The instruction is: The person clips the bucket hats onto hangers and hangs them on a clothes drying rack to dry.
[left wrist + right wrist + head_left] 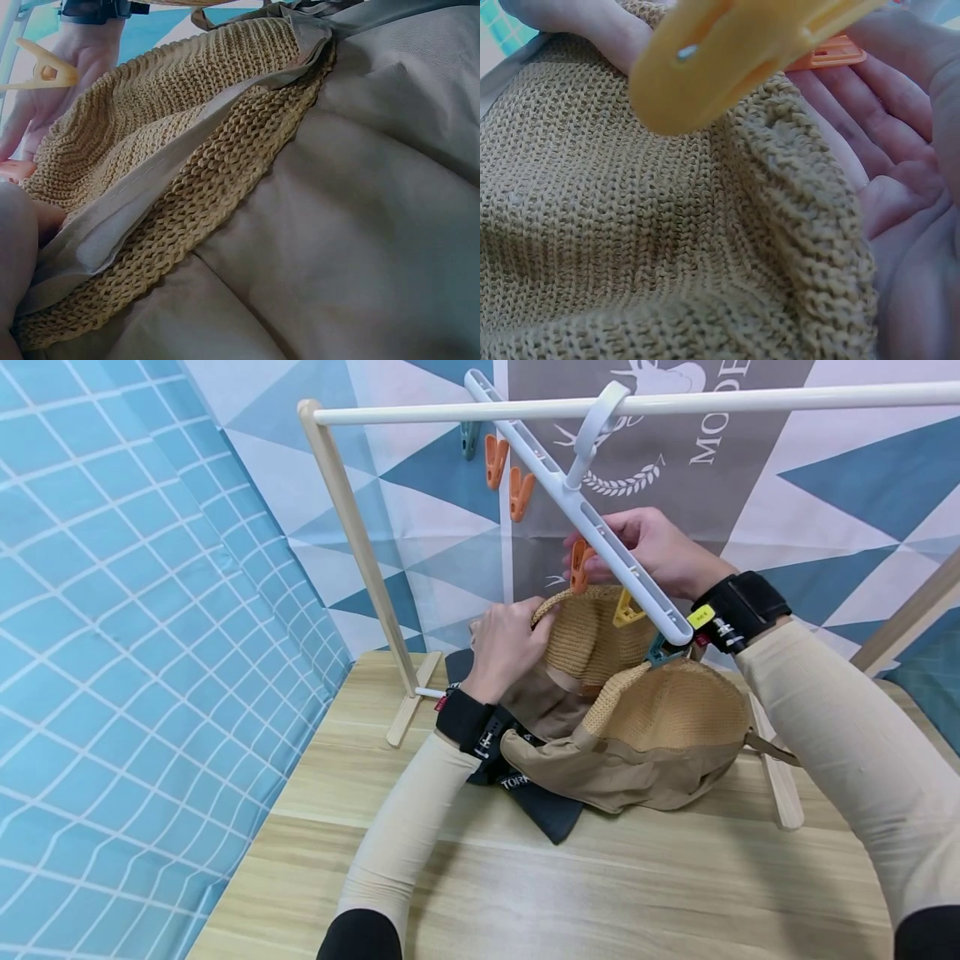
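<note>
A sun hat (667, 706) of tan knit and brown cloth hangs low under a white clip hanger (600, 531). My left hand (506, 639) pinches the hat's raised edge at the left. Beyond the hanger, my right hand (663, 550) pinches an orange clothespin (579, 566), whose lower end is right at that edge. A yellow clothespin (627, 608) dangles beside it, close over the knit (630, 202) in the right wrist view. Farther along, a teal clothespin (663, 652) meets the hat's other edge. Brown cloth (390, 195) fills much of the left wrist view.
The hanger hooks over a white rail (750, 399) on a wooden-legged stand (360, 543). Two more orange clothespins (496, 462) and a dark teal clothespin (469, 440) hang at its far end. Dark printed fabric (547, 806) lies under the hat on the wooden table (525, 902).
</note>
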A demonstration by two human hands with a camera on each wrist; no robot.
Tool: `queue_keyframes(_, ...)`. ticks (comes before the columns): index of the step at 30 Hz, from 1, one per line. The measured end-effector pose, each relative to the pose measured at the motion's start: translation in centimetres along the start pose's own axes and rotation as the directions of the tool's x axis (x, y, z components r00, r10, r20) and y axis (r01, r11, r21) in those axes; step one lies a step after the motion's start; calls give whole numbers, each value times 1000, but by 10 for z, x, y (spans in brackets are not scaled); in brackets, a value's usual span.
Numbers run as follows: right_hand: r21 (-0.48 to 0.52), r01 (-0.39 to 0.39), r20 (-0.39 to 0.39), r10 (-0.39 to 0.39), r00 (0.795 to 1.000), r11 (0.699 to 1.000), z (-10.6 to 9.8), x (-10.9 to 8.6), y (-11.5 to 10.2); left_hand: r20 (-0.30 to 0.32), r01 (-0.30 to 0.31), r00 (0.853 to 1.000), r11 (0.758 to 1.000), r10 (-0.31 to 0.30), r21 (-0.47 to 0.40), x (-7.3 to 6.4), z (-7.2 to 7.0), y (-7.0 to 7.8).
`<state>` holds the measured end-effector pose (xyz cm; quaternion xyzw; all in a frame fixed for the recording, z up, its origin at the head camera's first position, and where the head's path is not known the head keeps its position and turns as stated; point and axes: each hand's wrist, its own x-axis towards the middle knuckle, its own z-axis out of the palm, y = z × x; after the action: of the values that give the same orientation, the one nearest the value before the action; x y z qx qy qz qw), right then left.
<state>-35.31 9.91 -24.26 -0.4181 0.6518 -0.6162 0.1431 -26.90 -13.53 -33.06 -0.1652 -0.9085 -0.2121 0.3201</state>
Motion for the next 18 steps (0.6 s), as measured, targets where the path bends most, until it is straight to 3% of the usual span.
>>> queue_keyframes(5, 19, -25, -38, 26, 999, 1000, 2, 0, 2, -14, 4, 1000, 999, -5, -34, -1, 0, 1)
queue_keyframes(9, -72, -31, -72, 25, 997, 997, 3, -1, 0, -36, -25, 999, 998, 23, -51, -1, 0, 2)
queue_keyframes(12, -120, -16, -69, 7, 998, 993, 3, -2, -2, -51, -48, 998, 998, 46, -42, -1, -1, 3)
queue_keyframes(18, -110, -16, -50, 11, 999, 994, 5, -1, -7, -57, -54, 997, 998, 52, -40, -1, -2, 3)
